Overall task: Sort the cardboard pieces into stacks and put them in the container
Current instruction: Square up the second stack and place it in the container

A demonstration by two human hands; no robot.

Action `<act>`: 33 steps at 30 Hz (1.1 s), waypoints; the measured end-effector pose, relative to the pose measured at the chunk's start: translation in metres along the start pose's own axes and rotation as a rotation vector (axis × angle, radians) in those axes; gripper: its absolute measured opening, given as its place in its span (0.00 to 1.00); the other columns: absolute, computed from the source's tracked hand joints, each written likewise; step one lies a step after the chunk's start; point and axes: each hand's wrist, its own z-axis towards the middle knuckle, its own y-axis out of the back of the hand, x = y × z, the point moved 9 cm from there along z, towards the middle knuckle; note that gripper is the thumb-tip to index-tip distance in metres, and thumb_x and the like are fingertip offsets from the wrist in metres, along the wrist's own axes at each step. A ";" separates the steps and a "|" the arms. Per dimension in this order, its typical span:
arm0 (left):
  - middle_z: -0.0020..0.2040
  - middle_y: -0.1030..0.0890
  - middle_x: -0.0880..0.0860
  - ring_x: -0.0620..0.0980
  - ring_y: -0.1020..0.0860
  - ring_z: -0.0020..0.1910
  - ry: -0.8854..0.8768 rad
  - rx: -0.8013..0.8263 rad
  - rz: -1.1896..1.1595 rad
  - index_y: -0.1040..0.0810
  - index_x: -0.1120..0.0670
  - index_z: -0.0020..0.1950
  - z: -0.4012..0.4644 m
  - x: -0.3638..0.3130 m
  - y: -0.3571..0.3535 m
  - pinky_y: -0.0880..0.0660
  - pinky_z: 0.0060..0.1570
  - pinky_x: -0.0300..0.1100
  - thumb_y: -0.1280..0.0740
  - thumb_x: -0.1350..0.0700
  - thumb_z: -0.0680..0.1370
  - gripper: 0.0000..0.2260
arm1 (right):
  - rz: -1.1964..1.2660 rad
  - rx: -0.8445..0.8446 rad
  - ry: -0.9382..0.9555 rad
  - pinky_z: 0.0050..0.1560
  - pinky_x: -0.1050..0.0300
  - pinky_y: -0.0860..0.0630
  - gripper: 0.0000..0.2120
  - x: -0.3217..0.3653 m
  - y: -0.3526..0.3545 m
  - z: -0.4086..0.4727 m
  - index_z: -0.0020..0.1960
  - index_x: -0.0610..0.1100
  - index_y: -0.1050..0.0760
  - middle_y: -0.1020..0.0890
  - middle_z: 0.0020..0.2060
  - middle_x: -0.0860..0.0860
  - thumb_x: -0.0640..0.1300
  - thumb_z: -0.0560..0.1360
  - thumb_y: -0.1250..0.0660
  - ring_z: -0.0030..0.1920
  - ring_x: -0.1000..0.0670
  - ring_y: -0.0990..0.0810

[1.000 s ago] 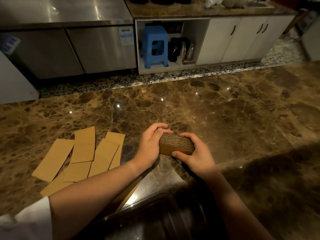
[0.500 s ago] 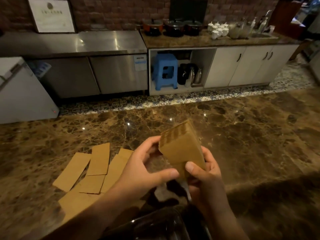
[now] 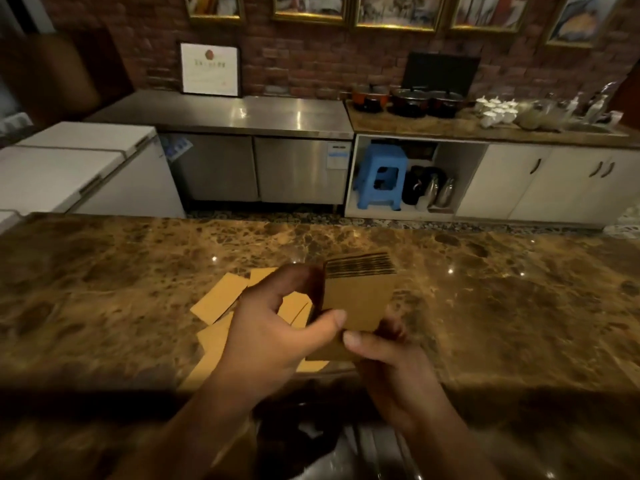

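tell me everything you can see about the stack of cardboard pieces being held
The stack of cardboard pieces is a thick bundle of tan rectangular pieces pressed flat together, looking like plain brown card. It is held on end above the marble counter, its broad face toward the camera and the layered, dark-striped edges on top. The left hand grips its left side, thumb across the front; the right hand holds its lower end, thumb on the front.

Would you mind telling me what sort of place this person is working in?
Probably a restaurant or cafe service area: a marble counter faces a stainless steel worktop, with lidded pots and white cups along a brick wall.
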 end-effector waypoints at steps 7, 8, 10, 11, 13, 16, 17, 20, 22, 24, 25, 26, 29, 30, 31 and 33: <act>0.47 0.13 0.46 0.48 0.15 0.46 0.163 0.055 -0.072 0.16 0.43 0.50 -0.042 0.015 0.015 0.19 0.42 0.41 0.25 0.51 0.67 0.12 | -0.380 0.045 -0.062 0.51 0.45 0.16 0.29 0.004 -0.015 -0.034 0.65 0.50 0.24 0.15 0.58 0.47 0.34 0.67 0.22 0.58 0.45 0.16; 0.47 0.13 0.45 0.46 0.15 0.46 0.234 0.071 -0.064 0.16 0.42 0.51 -0.053 0.024 0.016 0.19 0.42 0.41 0.25 0.48 0.66 0.13 | -0.383 0.025 -0.116 0.52 0.42 0.16 0.29 -0.005 -0.013 -0.039 0.65 0.46 0.24 0.15 0.58 0.44 0.32 0.67 0.23 0.58 0.43 0.16; 0.48 0.14 0.42 0.43 0.16 0.48 0.387 0.049 -0.059 0.18 0.40 0.54 -0.075 0.045 0.024 0.18 0.45 0.42 0.25 0.42 0.64 0.19 | -0.427 -0.042 -0.235 0.49 0.40 0.16 0.27 -0.020 0.000 -0.044 0.63 0.45 0.24 0.15 0.56 0.42 0.29 0.68 0.25 0.54 0.41 0.15; 0.50 0.14 0.40 0.41 0.17 0.51 0.445 -0.003 -0.029 0.20 0.39 0.55 -0.086 0.055 0.035 0.19 0.48 0.42 0.26 0.39 0.63 0.21 | -0.479 -0.047 -0.295 0.45 0.42 0.15 0.26 -0.028 0.006 -0.047 0.62 0.47 0.24 0.16 0.55 0.43 0.29 0.69 0.25 0.52 0.42 0.15; 0.56 0.17 0.42 0.43 0.20 0.57 0.543 -0.135 0.038 0.22 0.37 0.57 -0.107 0.075 0.065 0.22 0.53 0.43 0.27 0.37 0.64 0.22 | -0.637 0.018 -0.432 0.41 0.52 0.15 0.29 -0.048 0.012 -0.057 0.64 0.52 0.28 0.18 0.55 0.48 0.32 0.69 0.24 0.51 0.47 0.16; 0.57 0.21 0.44 0.48 0.23 0.60 0.694 -0.297 0.067 0.26 0.43 0.65 -0.146 0.103 0.099 0.25 0.51 0.36 0.29 0.47 0.75 0.19 | -0.999 0.130 -0.604 0.56 0.45 0.19 0.35 -0.083 0.018 -0.072 0.70 0.54 0.35 0.22 0.58 0.52 0.42 0.70 0.22 0.57 0.47 0.21; 0.58 0.21 0.44 0.49 0.23 0.62 0.743 -0.294 0.061 0.27 0.46 0.68 -0.158 0.111 0.100 0.25 0.54 0.38 0.30 0.48 0.77 0.20 | -1.063 0.142 -0.634 0.60 0.42 0.21 0.36 -0.094 0.018 -0.074 0.72 0.52 0.36 0.22 0.61 0.50 0.44 0.70 0.23 0.60 0.45 0.22; 0.66 0.22 0.52 0.55 0.25 0.65 0.869 -0.253 -0.131 0.29 0.49 0.73 -0.188 0.132 0.089 0.27 0.64 0.56 0.32 0.48 0.78 0.23 | -1.064 0.086 -0.689 0.60 0.38 0.22 0.34 -0.117 0.024 -0.072 0.72 0.48 0.35 0.21 0.60 0.45 0.46 0.70 0.24 0.59 0.41 0.20; 0.64 0.21 0.54 0.56 0.23 0.63 0.920 -0.258 -0.274 0.28 0.49 0.72 -0.196 0.136 0.079 0.24 0.60 0.54 0.36 0.51 0.81 0.19 | -0.991 0.063 -0.744 0.56 0.37 0.20 0.30 -0.130 0.023 -0.071 0.69 0.48 0.34 0.21 0.57 0.44 0.45 0.71 0.25 0.55 0.41 0.19; 0.61 0.20 0.52 0.52 0.21 0.60 0.921 -0.261 -0.299 0.27 0.49 0.71 -0.196 0.135 0.074 0.23 0.54 0.47 0.39 0.54 0.82 0.17 | -0.946 0.076 -0.764 0.58 0.36 0.20 0.29 -0.138 0.015 -0.070 0.70 0.47 0.33 0.22 0.60 0.43 0.45 0.72 0.25 0.58 0.39 0.20; 0.61 0.20 0.51 0.50 0.21 0.59 0.916 -0.269 -0.305 0.28 0.49 0.71 -0.195 0.135 0.072 0.24 0.52 0.44 0.40 0.55 0.82 0.17 | -0.957 0.089 -0.755 0.59 0.36 0.22 0.29 -0.140 0.010 -0.068 0.70 0.47 0.32 0.22 0.61 0.43 0.46 0.72 0.26 0.60 0.39 0.21; 0.60 0.19 0.49 0.48 0.21 0.58 0.918 -0.274 -0.320 0.28 0.49 0.71 -0.195 0.135 0.071 0.24 0.50 0.42 0.40 0.56 0.82 0.17 | -0.984 0.112 -0.733 0.61 0.37 0.23 0.28 -0.141 0.003 -0.066 0.70 0.47 0.31 0.23 0.62 0.43 0.47 0.72 0.27 0.61 0.39 0.22; 0.58 0.18 0.48 0.46 0.20 0.56 0.928 -0.282 -0.378 0.26 0.47 0.68 -0.195 0.133 0.068 0.24 0.46 0.40 0.40 0.56 0.82 0.15 | -1.157 0.221 -0.660 0.63 0.43 0.27 0.24 -0.146 -0.016 -0.063 0.69 0.47 0.29 0.25 0.65 0.44 0.56 0.76 0.34 0.64 0.41 0.26; 0.57 0.18 0.48 0.46 0.19 0.55 0.928 -0.282 -0.379 0.25 0.46 0.66 -0.195 0.132 0.068 0.23 0.46 0.40 0.40 0.56 0.82 0.14 | -1.271 0.241 -0.646 0.62 0.46 0.31 0.25 -0.145 -0.018 -0.063 0.70 0.48 0.31 0.28 0.66 0.45 0.58 0.77 0.38 0.66 0.42 0.31; 0.56 0.17 0.47 0.45 0.19 0.54 0.925 -0.281 -0.380 0.25 0.46 0.65 -0.195 0.132 0.068 0.23 0.46 0.40 0.39 0.57 0.82 0.13 | -1.374 0.247 -0.626 0.62 0.45 0.32 0.26 -0.143 -0.018 -0.061 0.71 0.48 0.32 0.31 0.67 0.45 0.60 0.78 0.41 0.67 0.42 0.35; 0.56 0.18 0.48 0.46 0.19 0.54 0.912 -0.267 -0.378 0.26 0.47 0.66 -0.193 0.130 0.067 0.23 0.47 0.41 0.39 0.57 0.81 0.14 | -1.453 0.248 -0.625 0.62 0.43 0.35 0.30 -0.140 -0.017 -0.061 0.73 0.48 0.34 0.34 0.69 0.44 0.64 0.77 0.44 0.68 0.42 0.38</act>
